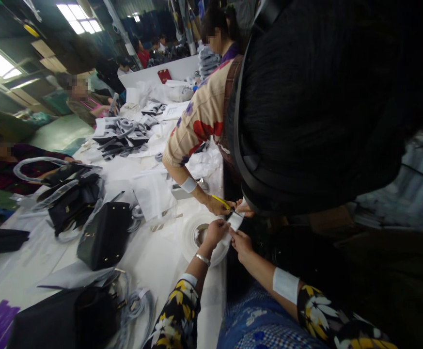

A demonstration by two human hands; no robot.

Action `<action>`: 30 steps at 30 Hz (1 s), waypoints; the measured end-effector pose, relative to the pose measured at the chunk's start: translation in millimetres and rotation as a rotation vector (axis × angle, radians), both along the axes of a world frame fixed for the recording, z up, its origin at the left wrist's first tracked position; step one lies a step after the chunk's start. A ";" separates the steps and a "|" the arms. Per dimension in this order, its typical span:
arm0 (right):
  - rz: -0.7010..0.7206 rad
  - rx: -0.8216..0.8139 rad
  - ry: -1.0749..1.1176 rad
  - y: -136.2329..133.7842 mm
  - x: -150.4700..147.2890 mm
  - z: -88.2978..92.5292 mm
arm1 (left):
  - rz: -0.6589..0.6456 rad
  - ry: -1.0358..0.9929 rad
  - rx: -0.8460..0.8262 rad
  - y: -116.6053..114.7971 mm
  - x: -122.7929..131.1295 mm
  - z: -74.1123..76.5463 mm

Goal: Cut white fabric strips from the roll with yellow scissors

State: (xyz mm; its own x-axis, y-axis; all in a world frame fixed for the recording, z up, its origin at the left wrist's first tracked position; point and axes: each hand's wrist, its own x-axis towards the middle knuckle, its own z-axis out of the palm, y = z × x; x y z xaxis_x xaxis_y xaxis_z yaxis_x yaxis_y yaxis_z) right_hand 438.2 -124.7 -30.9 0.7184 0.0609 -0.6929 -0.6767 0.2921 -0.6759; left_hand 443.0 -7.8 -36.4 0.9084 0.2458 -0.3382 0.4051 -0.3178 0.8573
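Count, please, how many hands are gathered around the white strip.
4: the wearer's left hand and right hand, both on the white strip; a co-worker's hand at the yellow tool; and that co-worker's other hand beyond, partly hidden.

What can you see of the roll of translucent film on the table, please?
The roll of translucent film is whitish and looks like plastic, a thick ring wound around an open centre. It lies flat near the edge of the white table, partly hidden by the left hand; whether they touch is unclear.
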 end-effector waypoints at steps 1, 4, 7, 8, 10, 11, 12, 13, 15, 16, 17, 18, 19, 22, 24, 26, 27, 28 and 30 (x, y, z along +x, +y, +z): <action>-0.002 -0.002 -0.001 -0.3 0.2 -0.7 | 0.014 -0.017 -0.002 -0.9 -0.9 -0.9; -0.004 0.000 -0.002 -1.2 0.4 -3.1 | 0.033 -0.052 0.011 -2.9 -2.4 -2.4; -0.008 0.010 -0.018 -1.3 1.5 -5.3 | 0.053 -0.062 0.015 -4.7 -2.3 -0.5; -0.010 0.015 -0.027 -1.2 2.2 -5.7 | 0.064 -0.066 0.014 -5.4 -2.1 1.0; -0.013 0.025 -0.047 -0.6 3.6 -6.3 | 0.089 -0.078 0.013 -6.9 -2.3 4.5; -0.012 0.030 -0.055 -0.3 4.0 -6.5 | 0.101 -0.081 0.019 -7.6 -2.9 6.2; -0.008 0.034 -0.062 0.0 4.0 -6.8 | 0.113 -0.081 0.033 -8.1 -4.0 7.7; -0.002 0.036 -0.067 0.2 3.6 -7.0 | 0.125 -0.079 0.052 -8.5 -5.7 8.8; 0.016 0.038 -0.073 0.6 1.5 -8.0 | 0.145 -0.074 0.089 -8.8 -10.8 9.8; 0.028 0.039 -0.075 0.7 0.1 -8.8 | 0.153 -0.074 0.105 -8.8 -13.8 9.9; 0.041 0.039 -0.076 0.6 -1.2 -9.7 | 0.163 -0.076 0.115 -8.8 -16.8 9.7; 0.057 0.040 -0.076 0.5 -2.3 -10.8 | 0.173 -0.078 0.120 -8.8 -19.6 9.6; 0.073 0.039 -0.077 0.2 -3.1 -11.9 | 0.183 -0.079 0.123 -9.0 -21.8 9.4; 0.114 0.029 -0.082 -0.7 -2.8 -13.7 | 0.212 -0.067 0.132 -10.0 -25.1 10.0; 0.131 0.019 -0.086 -0.9 -1.7 -12.4 | 0.224 -0.056 0.137 -10.4 -25.4 11.1; 0.143 0.013 -0.086 -0.3 -1.7 -8.9 | 0.228 -0.057 0.138 -9.9 -26.3 11.8; 0.151 0.013 -0.084 0.3 -2.6 -6.8 | 0.230 -0.059 0.138 -9.3 -27.5 11.9; 0.159 0.014 -0.081 1.1 -4.1 -4.6 | 0.231 -0.061 0.137 -8.6 -29.4 11.8; 0.181 0.019 -0.073 2.8 -8.9 -1.4 | 0.239 -0.069 0.136 -6.9 -35.4 11.2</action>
